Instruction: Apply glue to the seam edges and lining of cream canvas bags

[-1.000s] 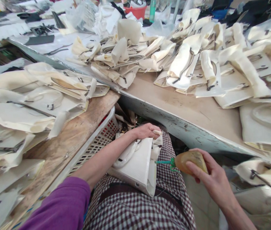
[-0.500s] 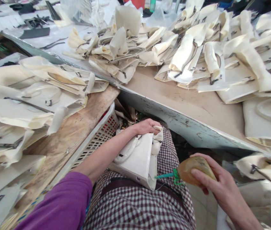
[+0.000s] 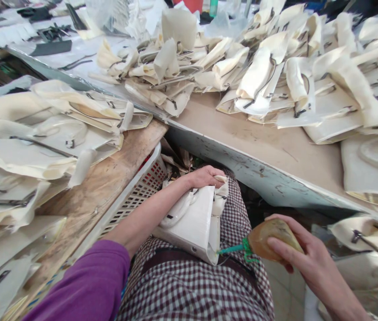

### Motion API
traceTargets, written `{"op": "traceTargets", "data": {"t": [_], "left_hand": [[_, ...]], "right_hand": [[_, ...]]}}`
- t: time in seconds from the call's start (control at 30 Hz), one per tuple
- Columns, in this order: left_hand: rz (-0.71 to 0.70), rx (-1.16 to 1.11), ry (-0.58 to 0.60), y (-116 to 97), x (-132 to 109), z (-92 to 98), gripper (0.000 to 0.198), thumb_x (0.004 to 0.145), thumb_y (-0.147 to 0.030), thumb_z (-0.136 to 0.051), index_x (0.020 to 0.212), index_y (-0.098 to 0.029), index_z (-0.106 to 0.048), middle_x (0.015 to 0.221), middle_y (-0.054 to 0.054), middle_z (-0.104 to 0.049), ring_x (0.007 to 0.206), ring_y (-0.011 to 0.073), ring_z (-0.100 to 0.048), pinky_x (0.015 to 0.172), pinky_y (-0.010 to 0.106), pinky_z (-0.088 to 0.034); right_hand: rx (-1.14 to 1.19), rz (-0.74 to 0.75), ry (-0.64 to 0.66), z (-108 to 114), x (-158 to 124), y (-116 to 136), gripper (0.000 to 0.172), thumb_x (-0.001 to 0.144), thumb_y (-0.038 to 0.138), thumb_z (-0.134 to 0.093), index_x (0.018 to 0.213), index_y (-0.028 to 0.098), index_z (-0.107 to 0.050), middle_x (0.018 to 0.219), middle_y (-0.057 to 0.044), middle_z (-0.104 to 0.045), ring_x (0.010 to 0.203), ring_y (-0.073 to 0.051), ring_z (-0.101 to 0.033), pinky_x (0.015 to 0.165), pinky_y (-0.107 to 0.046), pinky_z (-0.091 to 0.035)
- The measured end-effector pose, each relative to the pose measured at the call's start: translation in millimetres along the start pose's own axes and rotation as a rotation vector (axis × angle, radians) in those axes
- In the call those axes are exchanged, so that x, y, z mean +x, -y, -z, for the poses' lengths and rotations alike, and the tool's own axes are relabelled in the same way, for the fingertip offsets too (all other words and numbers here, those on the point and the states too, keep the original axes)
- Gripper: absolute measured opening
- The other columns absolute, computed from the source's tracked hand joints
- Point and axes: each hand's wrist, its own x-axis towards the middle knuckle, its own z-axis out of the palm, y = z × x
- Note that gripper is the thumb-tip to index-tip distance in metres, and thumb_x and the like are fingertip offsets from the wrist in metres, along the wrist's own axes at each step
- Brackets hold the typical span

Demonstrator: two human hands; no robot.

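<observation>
On my checked lap lies a small white bag [image 3: 193, 220] with a white handle. My left hand [image 3: 205, 177] grips its far top edge, fingers curled over the folded fabric. My right hand [image 3: 296, 254] is wrapped round a brownish squeeze bottle [image 3: 271, 238] with a thin green nozzle. The nozzle tip touches the near side edge of the bag.
Heaps of cream bag pieces with dark straps cover the tan table [image 3: 265, 147] ahead and the worn wooden bench [image 3: 108, 178] at left. A white slotted plastic basket [image 3: 135, 194] sits beside my left arm. More cream pieces [image 3: 359, 240] lie low at right.
The bottle's nozzle has slid down along the bag's side edge, towards me. My left hand has kept its hold on the bag.
</observation>
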Motion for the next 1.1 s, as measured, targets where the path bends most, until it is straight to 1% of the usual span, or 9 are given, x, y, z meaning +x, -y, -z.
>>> {"op": "traceTargets", "data": {"t": [0.13,0.27,0.37,0.43,0.63,0.73,0.97,1.03,1.1], "left_hand": [[-0.006,0.008,0.004,1.4,0.4,-0.1,0.021,0.065,-0.030,-0.075,0.074,-0.012,-0.072,0.079,0.002,-0.063,0.078,0.0161,-0.056,0.071,0.026,-0.043],[-0.008,0.017,0.007,0.9,-0.9,0.2,0.021,0.066,-0.030,-0.075,0.076,-0.011,-0.072,0.080,0.002,-0.063,0.078,0.0159,-0.056,0.070,0.026,-0.043],[-0.007,0.023,0.006,0.7,-1.1,0.2,0.019,0.067,-0.029,-0.074,0.075,-0.011,-0.072,0.080,0.002,-0.063,0.078,0.0158,-0.056,0.070,0.025,-0.044],[-0.005,0.025,0.005,0.9,-0.6,0.0,0.019,0.067,-0.029,-0.075,0.075,-0.012,-0.072,0.080,0.002,-0.063,0.077,0.0157,-0.056,0.070,0.025,-0.044],[-0.002,0.023,0.005,2.1,0.1,-0.3,0.017,0.068,-0.027,-0.074,0.075,-0.012,-0.072,0.081,0.002,-0.064,0.078,0.0158,-0.058,0.072,0.025,-0.045],[-0.001,0.023,0.003,2.8,-0.1,-0.4,0.015,0.068,-0.025,-0.074,0.075,-0.011,-0.071,0.081,0.002,-0.064,0.079,0.0161,-0.058,0.073,0.026,-0.045],[-0.003,0.027,0.003,2.4,0.5,-0.2,0.014,0.067,-0.024,-0.073,0.073,-0.012,-0.070,0.079,0.001,-0.063,0.080,0.0160,-0.057,0.075,0.026,-0.045],[-0.004,0.028,0.002,2.2,0.3,-0.2,0.014,0.068,-0.024,-0.073,0.073,-0.012,-0.070,0.079,0.001,-0.063,0.080,0.0161,-0.057,0.075,0.026,-0.045],[-0.004,0.028,0.003,2.1,0.2,-0.2,0.013,0.068,-0.024,-0.073,0.073,-0.012,-0.070,0.079,0.001,-0.063,0.080,0.0162,-0.057,0.075,0.026,-0.045]], "right_hand": [[-0.059,0.035,-0.077,-1.3,3.6,5.7,0.047,0.082,0.056,-0.074,0.116,0.025,-0.065,0.086,0.000,-0.070,0.058,-0.018,-0.053,0.047,-0.026,-0.047],[-0.098,0.089,-0.122,-1.8,5.6,6.4,0.046,0.080,0.055,-0.076,0.114,0.025,-0.065,0.090,0.000,-0.070,0.067,-0.021,-0.059,0.051,-0.027,-0.046],[-0.085,0.098,-0.087,-0.9,4.9,5.1,0.045,0.079,0.053,-0.076,0.113,0.025,-0.067,0.095,-0.001,-0.072,0.077,-0.024,-0.063,0.049,-0.027,-0.044],[-0.068,0.095,-0.050,-0.2,3.9,4.9,0.044,0.079,0.051,-0.076,0.113,0.025,-0.068,0.096,-0.001,-0.072,0.079,-0.024,-0.064,0.047,-0.027,-0.042],[-0.073,0.088,-0.010,2.0,4.2,6.3,0.042,0.080,0.049,-0.075,0.114,0.025,-0.069,0.095,-0.001,-0.072,0.078,-0.024,-0.064,0.046,-0.026,-0.043],[-0.102,0.124,0.003,4.5,10.7,2.9,0.043,0.080,0.050,-0.076,0.114,0.025,-0.069,0.093,-0.001,-0.072,0.075,-0.023,-0.064,0.046,-0.026,-0.043],[-0.134,0.221,-0.131,1.2,30.4,-15.1,0.053,0.080,0.058,-0.079,0.117,0.023,-0.066,0.094,-0.004,-0.072,0.070,-0.024,-0.064,0.047,-0.027,-0.049],[-0.144,0.233,-0.140,0.4,30.3,-16.8,0.052,0.081,0.057,-0.078,0.117,0.023,-0.066,0.095,-0.003,-0.072,0.070,-0.023,-0.064,0.048,-0.027,-0.050],[-0.158,0.227,-0.110,1.8,27.7,-15.5,0.050,0.081,0.057,-0.078,0.116,0.024,-0.067,0.095,-0.003,-0.072,0.069,-0.022,-0.063,0.046,-0.026,-0.049]]}}
